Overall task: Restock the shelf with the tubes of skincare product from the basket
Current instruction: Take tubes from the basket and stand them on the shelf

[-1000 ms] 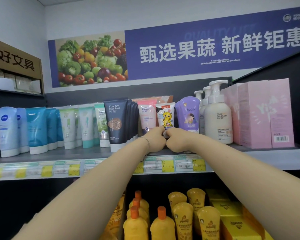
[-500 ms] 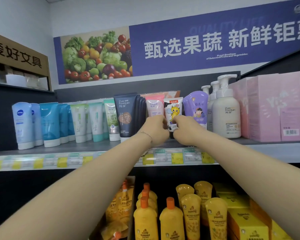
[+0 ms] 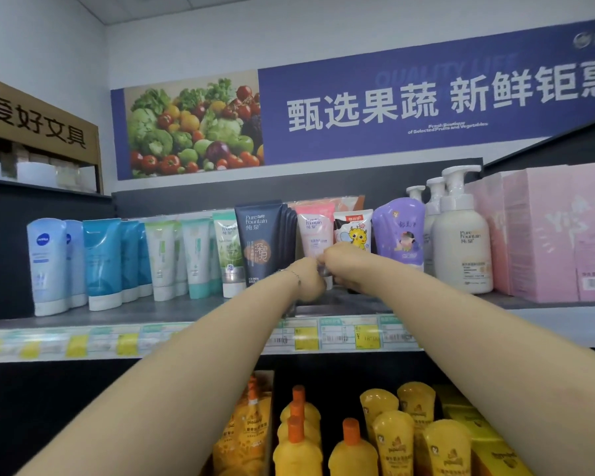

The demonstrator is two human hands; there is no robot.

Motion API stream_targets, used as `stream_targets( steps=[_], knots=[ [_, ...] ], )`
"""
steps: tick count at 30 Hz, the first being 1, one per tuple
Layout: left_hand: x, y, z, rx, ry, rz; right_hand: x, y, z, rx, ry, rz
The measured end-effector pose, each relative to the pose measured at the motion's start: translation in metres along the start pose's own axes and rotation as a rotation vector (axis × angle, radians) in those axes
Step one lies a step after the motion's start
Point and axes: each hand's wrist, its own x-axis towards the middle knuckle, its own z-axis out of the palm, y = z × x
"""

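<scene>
Now your left hand [image 3: 308,278] and right hand [image 3: 346,266] have slid down from the middle of the cartoon tube [image 3: 354,228] to its foot, knuckles touching. A second ago they pinched it higher up. The tube stands upright on the shelf [image 3: 152,312], slotted between the pink tube [image 3: 314,228] and the purple pouch [image 3: 399,231], with more of its face showing. Both hands are bunched with fingers curled, but you see only their backs, so whether either one actually grips the tube cannot be told. This tube looks as good as placed. The basket is out of view, so the remaining stock is unknown.
</scene>
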Motion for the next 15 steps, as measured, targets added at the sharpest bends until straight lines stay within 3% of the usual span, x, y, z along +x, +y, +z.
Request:
stream_targets(
  steps=[4, 10, 15],
  knots=[
    [0.015, -0.002, 0.008, 0.127, -0.027, 0.056, 0.016, -0.003, 0.009, 0.214, 0.033, 0.154],
    [0.016, 0.000, 0.011, 0.075, -0.101, -0.008, 0.026, 0.003, 0.021, 0.395, 0.041, 0.167],
    [0.011, 0.003, 0.008, 0.151, -0.133, 0.005, 0.026, 0.004, 0.020, 0.337, 0.040, 0.150]
  ],
)
